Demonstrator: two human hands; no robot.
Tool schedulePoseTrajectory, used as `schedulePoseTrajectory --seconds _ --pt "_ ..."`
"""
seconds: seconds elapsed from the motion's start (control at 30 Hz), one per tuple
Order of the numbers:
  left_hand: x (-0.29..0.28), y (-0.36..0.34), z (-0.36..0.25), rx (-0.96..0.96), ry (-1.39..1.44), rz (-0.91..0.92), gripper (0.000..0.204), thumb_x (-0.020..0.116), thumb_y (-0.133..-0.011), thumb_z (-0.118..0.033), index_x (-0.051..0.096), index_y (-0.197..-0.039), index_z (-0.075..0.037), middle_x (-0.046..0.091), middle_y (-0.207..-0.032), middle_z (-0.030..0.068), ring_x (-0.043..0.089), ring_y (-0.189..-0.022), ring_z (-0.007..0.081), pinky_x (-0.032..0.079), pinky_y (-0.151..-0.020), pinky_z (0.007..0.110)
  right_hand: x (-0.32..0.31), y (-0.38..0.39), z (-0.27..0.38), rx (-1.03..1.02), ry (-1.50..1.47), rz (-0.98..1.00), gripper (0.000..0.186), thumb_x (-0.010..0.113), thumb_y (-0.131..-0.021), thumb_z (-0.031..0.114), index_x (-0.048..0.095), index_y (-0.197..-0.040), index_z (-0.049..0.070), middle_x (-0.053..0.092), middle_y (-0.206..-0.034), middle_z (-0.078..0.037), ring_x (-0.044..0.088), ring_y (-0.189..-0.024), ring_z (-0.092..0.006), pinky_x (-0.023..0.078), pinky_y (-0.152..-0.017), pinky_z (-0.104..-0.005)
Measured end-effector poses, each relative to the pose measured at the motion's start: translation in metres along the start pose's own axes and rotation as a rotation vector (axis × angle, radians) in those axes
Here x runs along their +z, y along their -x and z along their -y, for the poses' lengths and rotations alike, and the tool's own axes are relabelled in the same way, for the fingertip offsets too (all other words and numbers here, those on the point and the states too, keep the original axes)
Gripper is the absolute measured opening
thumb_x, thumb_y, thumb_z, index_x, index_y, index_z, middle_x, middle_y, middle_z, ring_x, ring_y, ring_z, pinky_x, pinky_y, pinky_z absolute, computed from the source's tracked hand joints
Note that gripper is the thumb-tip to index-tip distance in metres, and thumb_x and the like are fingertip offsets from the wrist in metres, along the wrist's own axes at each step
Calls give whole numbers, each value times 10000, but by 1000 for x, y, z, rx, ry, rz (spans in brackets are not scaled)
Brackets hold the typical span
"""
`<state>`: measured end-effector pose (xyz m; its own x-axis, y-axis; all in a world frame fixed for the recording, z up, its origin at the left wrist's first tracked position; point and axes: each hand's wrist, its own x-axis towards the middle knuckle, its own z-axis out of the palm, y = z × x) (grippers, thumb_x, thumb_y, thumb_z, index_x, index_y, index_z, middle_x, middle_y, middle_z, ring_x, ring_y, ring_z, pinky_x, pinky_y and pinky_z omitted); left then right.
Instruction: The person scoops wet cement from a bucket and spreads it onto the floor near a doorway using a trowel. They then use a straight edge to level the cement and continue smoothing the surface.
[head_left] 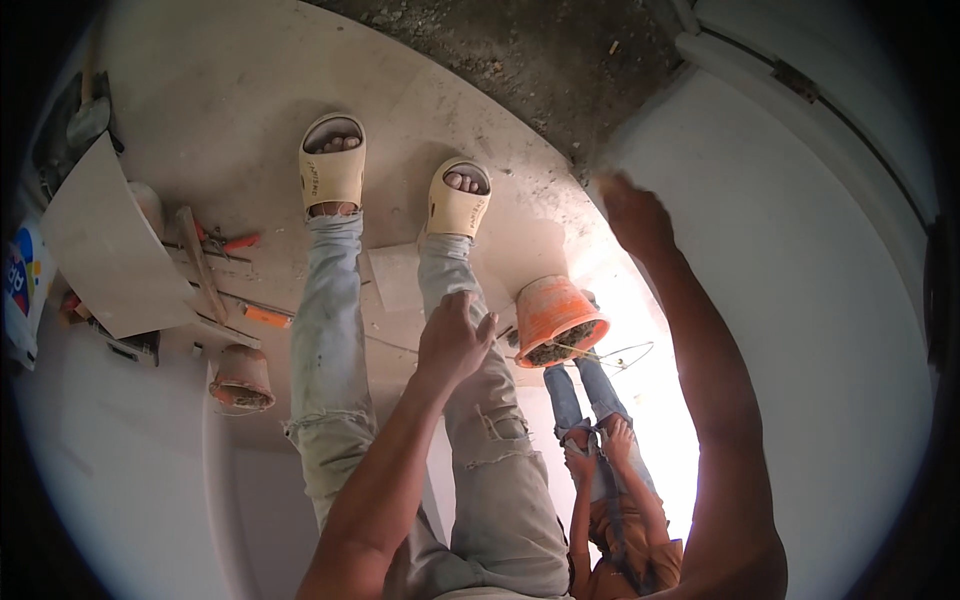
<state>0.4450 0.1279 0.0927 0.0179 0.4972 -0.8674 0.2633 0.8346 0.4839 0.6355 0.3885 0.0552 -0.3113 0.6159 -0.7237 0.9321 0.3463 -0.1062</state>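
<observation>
My left hand [455,340] hangs in front of my right shin, its fingers curled in a loose fist with the thumb to the right. I see nothing held in it. My right hand [637,218] reaches out at the right, beside the white wall [800,250] and near the edge of the rough, dark floor patch [490,55]. Motion blurs its fingers, so whether it grips anything does not show. An orange bucket [555,305] with grey, mortar-like material in it stands between my two hands, nearer the lower right.
Tan slides [333,180] are on my feet. At the left lie a pale flat board [110,240], a wooden strip [200,262], red-handled pliers [240,243], an orange-handled tool [268,316] and a smaller bucket [242,378]. Another person [610,500] in an orange-brown top is beyond the orange bucket.
</observation>
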Motion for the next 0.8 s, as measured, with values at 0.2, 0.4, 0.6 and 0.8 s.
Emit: schedulePoseTrajectory --seconds 0.2,0.4,0.6,0.8 --pt "2 1 3 12 1 -13 444 645 -916 -314 551 -1188 23 605 -1126 236 607 -1045 392 499 -912 452 -29 -8 28 32 -35 -11 359 534 -964 337 567 -1229 97 685 -1001 -237 654 -969 -433 523 -829 -525" --pt "3 -1 5 33 -23 -3 446 649 -912 -314 551 -1187 23 605 -1135 238 607 -1051 392 497 -915 452 -19 -2 10 227 203 379 333 515 -979 302 559 -1256 123 681 -1021 -237 660 -962 -414 523 -841 -509" --pt "0 1 1 -15 -16 12 444 647 -913 -320 553 -1183 20 603 -1143 237 606 -1056 393 493 -922 453 -2 11 -3 19 101 104 353 515 -975 338 549 -1267 144 683 -1011 -235 657 -955 -427 522 -836 -525" --pt "6 -1 7 13 -18 -28 457 645 -914 -321 543 -1199 21 603 -1140 235 603 -1057 397 495 -918 457 -25 4 30 61 -42 -6 357 528 -972 346 539 -1273 154 680 -959 -246 658 -919 -447 525 -806 -544"
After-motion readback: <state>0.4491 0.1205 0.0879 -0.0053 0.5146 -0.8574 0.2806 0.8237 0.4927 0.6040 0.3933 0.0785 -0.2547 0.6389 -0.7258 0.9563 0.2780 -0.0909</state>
